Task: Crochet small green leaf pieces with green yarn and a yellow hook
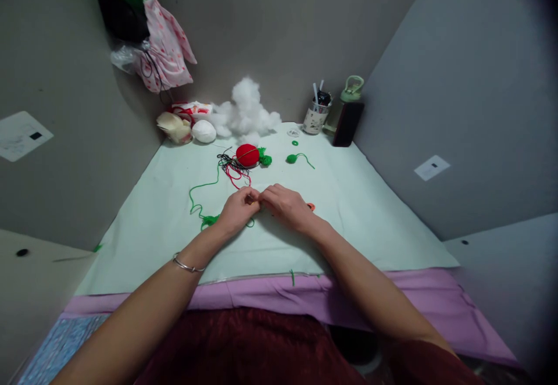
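Observation:
My left hand (239,207) and my right hand (285,203) meet over the middle of the table, fingers pinched together. What they hold is too small and too covered to make out. Just beyond them lies a red yarn ball (247,155) with a green yarn piece (265,157) against its right side. Loose red yarn (235,177) and a tangle of black yarn (225,161) spread to its left. Green yarn (211,220) is bunched beside my left wrist. An orange object (311,206), partly hidden, sits by my right hand.
White stuffing (248,109) is heaped at the back wall beside a white ball (204,131). A small green piece with a yarn tail (291,159) lies right of centre. A cup (314,120), a green bottle (349,95) and a dark phone-like slab (348,124) stand back right.

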`<state>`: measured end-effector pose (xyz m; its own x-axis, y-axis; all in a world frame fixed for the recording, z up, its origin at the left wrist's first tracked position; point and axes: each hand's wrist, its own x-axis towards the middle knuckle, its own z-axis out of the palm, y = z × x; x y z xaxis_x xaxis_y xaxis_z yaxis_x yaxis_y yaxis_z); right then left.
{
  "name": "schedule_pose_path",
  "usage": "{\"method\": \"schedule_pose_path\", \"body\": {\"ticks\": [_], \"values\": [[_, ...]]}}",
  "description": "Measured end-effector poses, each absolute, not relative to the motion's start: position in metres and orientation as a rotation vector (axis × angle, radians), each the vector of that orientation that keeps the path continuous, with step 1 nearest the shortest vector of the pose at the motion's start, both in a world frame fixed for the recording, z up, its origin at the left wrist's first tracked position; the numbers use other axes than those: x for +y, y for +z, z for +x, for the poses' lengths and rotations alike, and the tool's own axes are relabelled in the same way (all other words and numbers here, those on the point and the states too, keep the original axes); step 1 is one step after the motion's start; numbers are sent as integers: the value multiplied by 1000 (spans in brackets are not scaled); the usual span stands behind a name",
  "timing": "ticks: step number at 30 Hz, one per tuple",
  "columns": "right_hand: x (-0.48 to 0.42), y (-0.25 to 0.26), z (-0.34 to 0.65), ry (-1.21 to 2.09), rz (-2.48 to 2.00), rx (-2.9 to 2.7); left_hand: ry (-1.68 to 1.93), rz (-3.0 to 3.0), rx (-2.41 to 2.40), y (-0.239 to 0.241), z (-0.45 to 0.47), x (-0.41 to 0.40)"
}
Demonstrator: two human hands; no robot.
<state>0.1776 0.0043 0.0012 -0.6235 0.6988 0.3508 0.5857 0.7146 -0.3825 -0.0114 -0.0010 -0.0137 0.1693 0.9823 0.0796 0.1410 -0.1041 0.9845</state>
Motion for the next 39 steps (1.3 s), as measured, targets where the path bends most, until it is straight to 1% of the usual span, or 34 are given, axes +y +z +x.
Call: {"method": "schedule_pose_path", "body": {"ticks": [4,11,16,23,33,36,39], "values": [[3,2,177,552,-1085,-2272,1154,1549,1143,-12,-10,-4],[8,7,178,1067,-1191,-1907,1212,1651,1110,-13,-11,-8],[6,14,176,1306,-1187,-1710,1250,1711,1094,-13,-12,-10],[7,16,176,1459,-1218,-1562,1306,1835,1124,-7,-13,-15],[13,16,182,1671,-1180,-1504,1320,1961,1114,-4,-13,-20],[13,15,181,1671,-1165,-1494,1336,1983,1083,-9,-13,-17],[10,15,179,1593,-1152,-1499,1355,1989,1060,-13,-12,-14]]}}
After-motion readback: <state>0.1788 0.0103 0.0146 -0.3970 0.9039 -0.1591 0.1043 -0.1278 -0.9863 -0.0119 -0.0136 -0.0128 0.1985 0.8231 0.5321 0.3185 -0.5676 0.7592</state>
